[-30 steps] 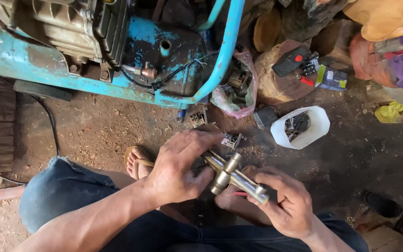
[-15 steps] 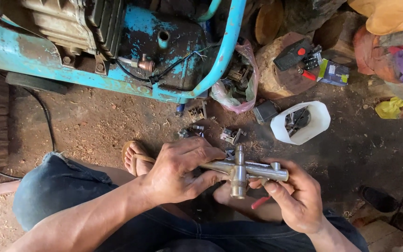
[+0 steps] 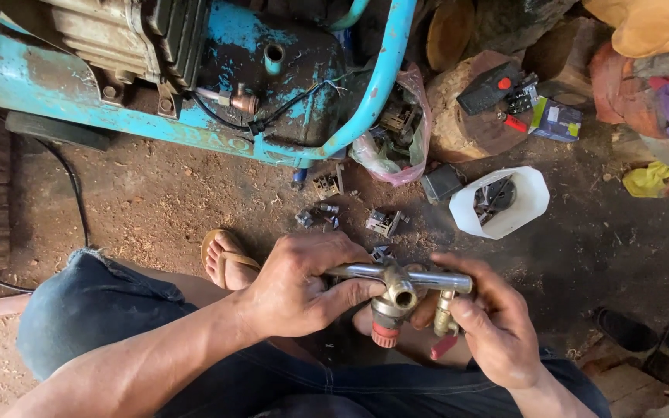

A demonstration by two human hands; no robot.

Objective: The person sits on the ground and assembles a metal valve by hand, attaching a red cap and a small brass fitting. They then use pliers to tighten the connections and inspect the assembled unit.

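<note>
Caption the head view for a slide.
Both hands, left hand and right hand, grip a metal valve manifold above a dirt floor strewn with small parts.

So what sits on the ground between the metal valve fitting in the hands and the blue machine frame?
In the head view, small metal parts lie scattered on the dirt floor between the valve fitting and the blue frame, beside a sandalled foot.

Blue machine frame (image 3: 381, 85), white tub (image 3: 532, 203) of parts, perhaps metal.
</note>
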